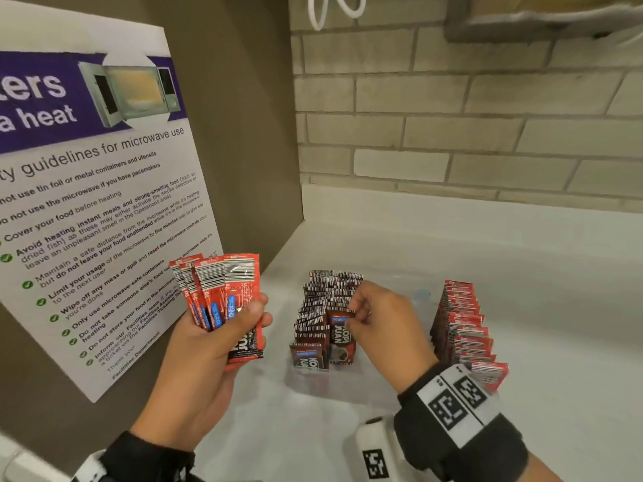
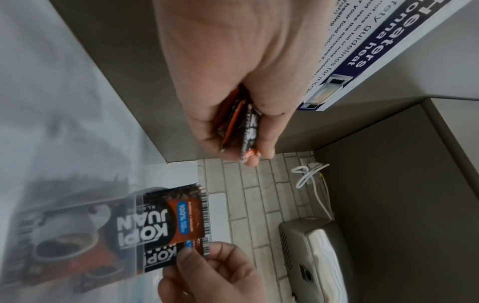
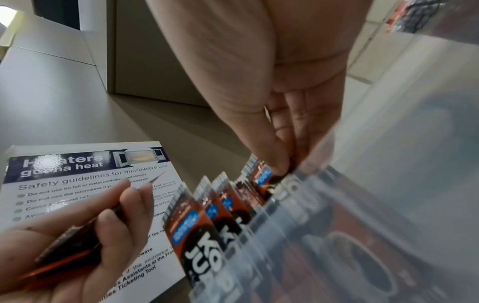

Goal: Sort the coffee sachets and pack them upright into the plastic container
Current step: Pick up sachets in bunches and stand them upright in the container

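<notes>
Packing is well along. The clear plastic container [image 1: 382, 387] on the white bench [image 1: 522, 259] already holds two upright rows: a left row of Kopi Juan sachets [image 1: 322, 307], fronts toward the camera, and a right row of red sachets [image 1: 462, 325] along the far side wall. Each row is dozens deep and too tightly overlapped to count. The middle of the container between the rows looks unfilled.

Right hand [image 1: 382, 321]: thumb and forefinger pinch the top edge of one sachet [image 1: 342, 328] standing at the near end of the left row, apparently being seated in place. The right-wrist view confirms the pinch [image 3: 278, 164].

Left hand [image 1: 215, 339]: fingers and thumb clamp a fanned batch of red sachets [image 1: 226, 293], held above the bench left of the container. At least four barcode tops are visible; there may be more behind.

Left to do, by my read: feed that handheld batch in and fill the centre gap. No loose sachets visible on the bench.

The microwave safety poster [image 1: 97, 189] leans against the left wall, clear of the work.
</notes>
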A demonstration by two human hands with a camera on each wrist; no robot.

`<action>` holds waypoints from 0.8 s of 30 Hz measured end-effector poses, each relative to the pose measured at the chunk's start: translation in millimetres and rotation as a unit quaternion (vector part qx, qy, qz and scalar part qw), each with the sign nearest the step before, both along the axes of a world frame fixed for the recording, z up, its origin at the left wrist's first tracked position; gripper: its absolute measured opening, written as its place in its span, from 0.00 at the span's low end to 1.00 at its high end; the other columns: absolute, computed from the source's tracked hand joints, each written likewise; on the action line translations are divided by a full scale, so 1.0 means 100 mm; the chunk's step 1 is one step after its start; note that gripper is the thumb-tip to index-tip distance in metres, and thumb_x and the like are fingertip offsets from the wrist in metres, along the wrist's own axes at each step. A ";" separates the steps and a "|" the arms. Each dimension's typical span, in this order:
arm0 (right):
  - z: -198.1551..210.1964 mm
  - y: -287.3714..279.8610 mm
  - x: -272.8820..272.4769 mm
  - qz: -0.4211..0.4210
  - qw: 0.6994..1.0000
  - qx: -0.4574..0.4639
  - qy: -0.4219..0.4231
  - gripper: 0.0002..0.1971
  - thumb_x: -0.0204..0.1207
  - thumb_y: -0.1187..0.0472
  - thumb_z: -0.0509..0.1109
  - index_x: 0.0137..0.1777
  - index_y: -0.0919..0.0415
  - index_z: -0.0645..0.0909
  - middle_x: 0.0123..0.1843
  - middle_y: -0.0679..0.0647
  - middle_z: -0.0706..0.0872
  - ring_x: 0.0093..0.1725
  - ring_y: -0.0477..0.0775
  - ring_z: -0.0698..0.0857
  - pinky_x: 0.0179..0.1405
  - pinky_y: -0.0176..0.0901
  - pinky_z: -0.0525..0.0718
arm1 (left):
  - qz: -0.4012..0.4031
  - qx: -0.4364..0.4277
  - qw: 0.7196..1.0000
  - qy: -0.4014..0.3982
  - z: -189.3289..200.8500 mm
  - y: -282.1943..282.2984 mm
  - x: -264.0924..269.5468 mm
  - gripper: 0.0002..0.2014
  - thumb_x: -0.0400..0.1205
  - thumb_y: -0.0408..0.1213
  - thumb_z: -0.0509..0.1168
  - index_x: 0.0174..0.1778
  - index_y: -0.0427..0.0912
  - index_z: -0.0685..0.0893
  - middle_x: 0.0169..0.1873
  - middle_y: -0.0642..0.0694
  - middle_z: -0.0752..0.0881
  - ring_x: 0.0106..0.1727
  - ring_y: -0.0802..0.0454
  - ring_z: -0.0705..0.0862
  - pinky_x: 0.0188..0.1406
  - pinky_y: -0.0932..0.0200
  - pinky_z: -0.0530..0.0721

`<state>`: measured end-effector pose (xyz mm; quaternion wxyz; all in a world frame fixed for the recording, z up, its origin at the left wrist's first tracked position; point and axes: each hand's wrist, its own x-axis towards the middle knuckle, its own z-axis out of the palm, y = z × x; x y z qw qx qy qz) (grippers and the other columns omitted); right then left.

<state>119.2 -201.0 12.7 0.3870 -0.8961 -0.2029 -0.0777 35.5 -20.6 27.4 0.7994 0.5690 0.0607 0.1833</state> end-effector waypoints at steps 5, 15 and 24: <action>-0.05 -0.04 0.01 0.002 0.999 0.018 0.026 0.17 0.69 0.70 0.73 0.42 0.53 0.67 0.33 0.47 0.76 0.31 0.44 0.75 0.27 0.29 0.71 | -0.001 -0.003 1.000 0.005 -0.01 -0.04 0.02 0.45 0.39 0.55 0.86 0.52 0.42 0.86 0.43 0.45 0.91 0.37 0.54 0.89 0.27 0.64 0.85; 0.13 -0.20 -0.03 -0.022 1.000 0.016 -0.007 0.18 0.69 0.59 0.77 0.45 0.54 0.67 0.40 0.43 0.73 0.35 0.39 0.71 0.31 0.29 0.68 | -0.015 -0.010 1.000 0.019 -0.05 -0.07 0.04 0.35 0.42 0.55 0.86 0.42 0.44 0.86 0.30 0.45 0.86 0.29 0.54 0.84 0.28 0.63 0.85; 0.34 0.26 -0.41 0.142 0.904 0.341 0.216 0.14 0.67 0.68 0.78 0.47 0.61 0.77 0.31 0.53 0.76 0.30 0.49 0.77 0.33 0.45 0.81 | -0.081 -0.031 0.996 -0.022 0.25 -0.39 0.19 0.15 0.68 0.42 0.68 0.47 0.39 0.81 0.28 0.49 0.86 0.28 0.56 0.86 0.22 0.65 0.81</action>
